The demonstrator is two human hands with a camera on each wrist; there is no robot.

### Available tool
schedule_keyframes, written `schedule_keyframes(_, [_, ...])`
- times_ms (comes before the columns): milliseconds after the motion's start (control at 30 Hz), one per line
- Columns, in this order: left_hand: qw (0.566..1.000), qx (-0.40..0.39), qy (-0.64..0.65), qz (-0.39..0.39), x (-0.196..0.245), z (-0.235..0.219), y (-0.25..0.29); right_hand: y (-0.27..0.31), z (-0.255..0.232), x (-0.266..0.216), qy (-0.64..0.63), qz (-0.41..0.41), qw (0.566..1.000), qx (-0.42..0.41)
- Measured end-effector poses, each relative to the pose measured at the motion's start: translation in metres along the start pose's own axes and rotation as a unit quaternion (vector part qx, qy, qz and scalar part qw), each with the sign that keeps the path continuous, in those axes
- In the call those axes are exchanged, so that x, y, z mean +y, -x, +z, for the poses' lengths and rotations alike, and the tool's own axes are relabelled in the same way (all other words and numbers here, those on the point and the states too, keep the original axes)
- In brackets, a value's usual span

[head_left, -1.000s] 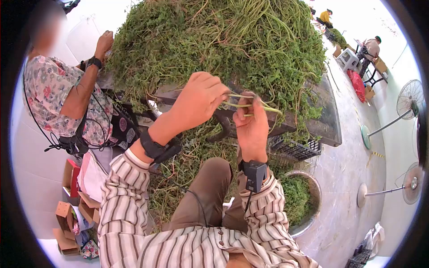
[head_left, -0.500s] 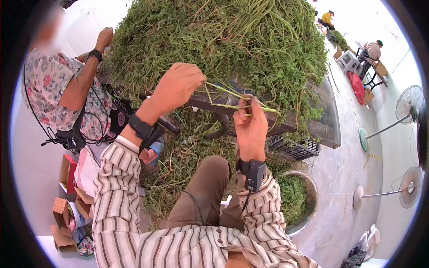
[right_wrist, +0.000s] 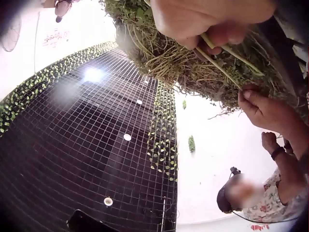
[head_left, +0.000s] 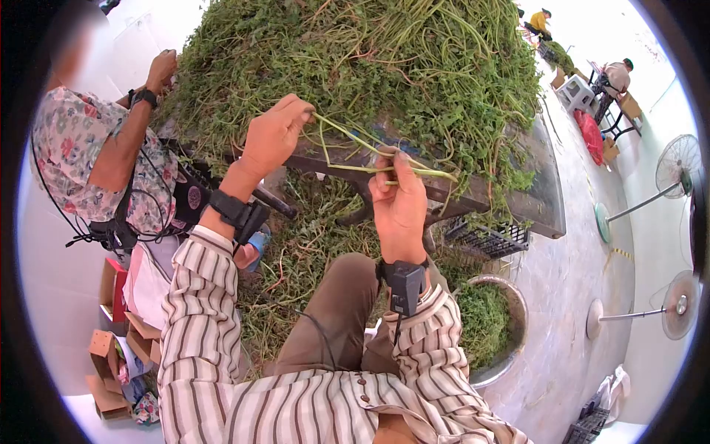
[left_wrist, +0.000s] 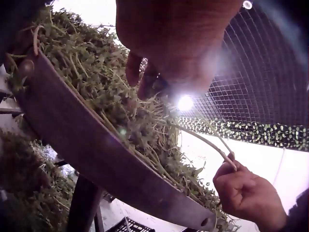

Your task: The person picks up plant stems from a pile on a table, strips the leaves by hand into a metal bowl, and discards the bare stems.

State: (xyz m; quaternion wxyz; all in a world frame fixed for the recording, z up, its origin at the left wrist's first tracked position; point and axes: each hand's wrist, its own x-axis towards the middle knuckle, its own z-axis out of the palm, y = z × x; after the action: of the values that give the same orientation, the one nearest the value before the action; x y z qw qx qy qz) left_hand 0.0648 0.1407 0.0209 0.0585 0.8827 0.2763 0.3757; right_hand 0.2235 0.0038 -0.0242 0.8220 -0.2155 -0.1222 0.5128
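So the stems are up in the air by the near edge of the table, strung between both hands. Right hand has them pinched between thumb and fingers, ends poking out past it. Left hand pinches the far end of the straight one. The other length has a sharp kink and droops below it; can't tell if it's a separate piece or a branch.

I'd call this step stretching one bit out between two pinches. Next move, imo, calls for the right to stay a steady anchor while the left pulls gently along the line. Yank it and I reckon that kink could snap, or the drooping bit could snag.

Further out, the heap covers most of the table, right behind the hands. More greens lie on the floor below, a crate sits under the table's right end, and a tub of greens is nearer. Another person is off left, hand up at the heap.
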Motion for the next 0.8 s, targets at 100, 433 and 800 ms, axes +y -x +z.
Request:
schedule_keyframes(100, [0.999, 0.0, 0.023, -0.024, -0.001, 0.003, -0.001, 0.0, 0.0, 0.002, -0.001, -0.004, 1.0, -0.008])
schedule_keyframes(433, [0.997, 0.032, 0.061, -0.022, -0.006, 0.005, -0.006, 0.002, 0.006, 0.001, -0.01, -0.01, 1.0, 0.002])
schedule_keyframes(800, [0.98, -0.029, 0.147, -0.128, -0.001, 0.002, 0.001, -0.002, 0.003, -0.005, -0.017, -0.012, 1.0, -0.004])
